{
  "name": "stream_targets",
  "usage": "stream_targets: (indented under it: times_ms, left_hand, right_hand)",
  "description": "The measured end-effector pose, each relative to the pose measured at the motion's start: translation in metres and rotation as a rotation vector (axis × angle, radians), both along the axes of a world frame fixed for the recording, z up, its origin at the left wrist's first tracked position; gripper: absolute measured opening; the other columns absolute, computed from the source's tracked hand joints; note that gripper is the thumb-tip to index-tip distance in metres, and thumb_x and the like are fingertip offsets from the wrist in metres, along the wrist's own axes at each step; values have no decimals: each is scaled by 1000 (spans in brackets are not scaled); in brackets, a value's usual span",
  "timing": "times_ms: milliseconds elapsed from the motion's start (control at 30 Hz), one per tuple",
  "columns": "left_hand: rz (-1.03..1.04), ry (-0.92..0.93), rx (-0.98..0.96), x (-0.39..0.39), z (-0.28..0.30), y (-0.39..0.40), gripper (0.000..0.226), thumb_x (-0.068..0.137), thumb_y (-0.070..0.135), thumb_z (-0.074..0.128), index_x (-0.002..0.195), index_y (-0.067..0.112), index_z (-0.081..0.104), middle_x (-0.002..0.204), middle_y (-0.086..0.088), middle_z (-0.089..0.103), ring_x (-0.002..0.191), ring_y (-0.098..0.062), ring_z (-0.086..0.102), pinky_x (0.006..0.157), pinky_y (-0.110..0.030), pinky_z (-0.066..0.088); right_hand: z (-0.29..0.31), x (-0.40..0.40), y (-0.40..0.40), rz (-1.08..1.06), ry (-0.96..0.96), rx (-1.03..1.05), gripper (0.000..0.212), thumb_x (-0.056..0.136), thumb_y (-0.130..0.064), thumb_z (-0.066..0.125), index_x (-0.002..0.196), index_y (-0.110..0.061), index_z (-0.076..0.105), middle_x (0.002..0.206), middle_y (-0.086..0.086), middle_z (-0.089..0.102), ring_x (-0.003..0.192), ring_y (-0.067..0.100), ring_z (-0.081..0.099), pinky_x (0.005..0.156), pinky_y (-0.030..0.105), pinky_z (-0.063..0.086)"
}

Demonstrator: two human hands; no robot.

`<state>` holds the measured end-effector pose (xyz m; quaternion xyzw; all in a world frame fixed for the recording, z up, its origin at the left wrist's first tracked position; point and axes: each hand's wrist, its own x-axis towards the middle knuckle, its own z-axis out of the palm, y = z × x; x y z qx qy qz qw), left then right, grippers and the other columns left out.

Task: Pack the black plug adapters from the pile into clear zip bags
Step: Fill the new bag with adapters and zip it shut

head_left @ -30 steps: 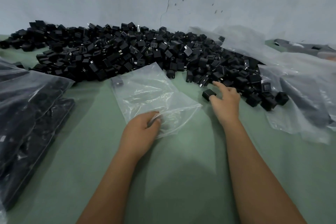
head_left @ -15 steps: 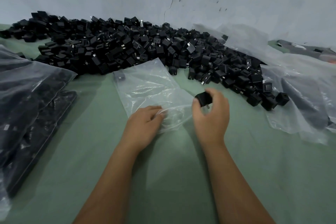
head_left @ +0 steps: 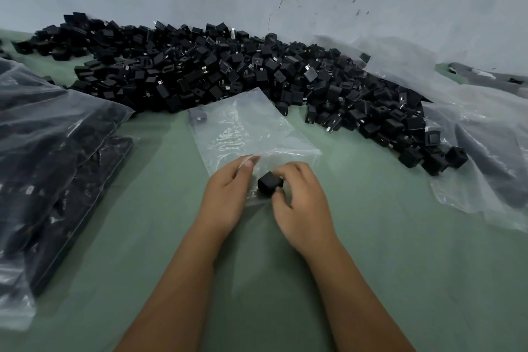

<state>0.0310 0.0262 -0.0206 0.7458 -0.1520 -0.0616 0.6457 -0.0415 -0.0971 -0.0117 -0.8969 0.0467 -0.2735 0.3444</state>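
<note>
Right hand (head_left: pixel 300 203) pinches a small black cube plug adapter (head_left: pixel 270 183) at the near mouth of the clear zip bag (head_left: pixel 245 134); left hand (head_left: pixel 228 194) grips that mouth; if it sags shut, the adapter may snag outside.

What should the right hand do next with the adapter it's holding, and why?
Probably slide the adapter forward into the clear zip bag: the right hand pinches it right at the bag's near edge, which the left hand is holding.

Filled bags (head_left: pixel 51 168) are cut off at the left edge.
</note>
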Motion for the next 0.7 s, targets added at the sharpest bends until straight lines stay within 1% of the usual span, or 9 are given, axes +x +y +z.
stream_targets:
  times_ms: [100, 167, 267, 333, 433, 467, 600, 667, 700]
  left_hand:
    - [28, -9, -55, 0, -1, 0, 31, 102, 33, 44, 120, 28, 68, 120, 24, 65, 108, 18, 53, 78, 4, 37]
    - [36, -61, -57, -3, 1, 0, 32, 102, 33, 44, 121, 27, 68, 118, 28, 64, 109, 18, 53, 81, 3, 36]
    - [14, -164, -5, -7, 3, -1, 40, 96, 38, 40, 127, 28, 65, 122, 23, 65, 116, 9, 54, 94, -9, 41]
    - [26, -235, 79, -8, 4, -2, 44, 94, 38, 39, 130, 27, 62, 127, 19, 61, 121, 7, 51, 101, -16, 39]
    - [19, -340, 174, -9, 7, -4, 46, 93, 34, 39, 133, 20, 60, 132, 11, 58, 123, 8, 43, 106, -10, 30]
    - [16, -361, 193, -10, 8, -5, 47, 94, 32, 39, 133, 18, 59, 134, 9, 58, 124, 8, 42, 107, -11, 29]
    - [-5, -437, 243, -13, 10, -7, 45, 95, 28, 40, 133, 14, 59, 139, 2, 56, 134, -8, 43, 115, -33, 31]
    - [-1, -480, 263, -14, 11, -8, 44, 95, 27, 40, 133, 13, 59, 141, 0, 55, 137, -12, 42, 116, -38, 30]
    - [3, -507, 274, -16, 12, -9, 46, 95, 28, 39, 133, 12, 59, 141, 0, 54, 137, -13, 42, 116, -39, 29]
  right_hand:
    - [2, -7, -5, -11, 2, -37, 16, 71, -5, 48, 79, -12, 59, 93, -5, 51, 79, 11, 49, 65, 25, 41]
    - [3, -8, -4, 1, 28, -87, 13, 71, -8, 49, 74, -9, 62, 92, -2, 52, 81, 17, 51, 67, 32, 44]
    - [5, -8, 1, 27, 123, -170, 19, 77, -12, 54, 85, -10, 70, 97, 6, 55, 87, 26, 54, 75, 40, 47]
    - [5, -9, 3, 33, 162, -189, 26, 78, -16, 53, 95, -11, 71, 107, 9, 58, 95, 30, 55, 81, 42, 47]
    - [4, -10, 3, 17, 243, -197, 32, 83, -22, 51, 107, -17, 71, 131, 17, 51, 118, 33, 47, 100, 39, 40]
    - [4, -9, 2, 6, 260, -218, 31, 84, -23, 52, 108, -18, 71, 132, 16, 51, 119, 33, 46, 101, 39, 39]
    - [9, 0, 7, 41, 250, -287, 26, 83, -24, 49, 95, -15, 71, 102, 8, 64, 96, 31, 55, 84, 39, 44]
    - [15, 16, 6, 58, 241, -301, 21, 80, -23, 44, 81, -18, 65, 94, 11, 65, 92, 34, 57, 79, 35, 40]
    - [19, 28, 7, 66, 284, -329, 22, 81, -22, 41, 85, -22, 62, 98, 13, 65, 97, 34, 57, 82, 35, 37]
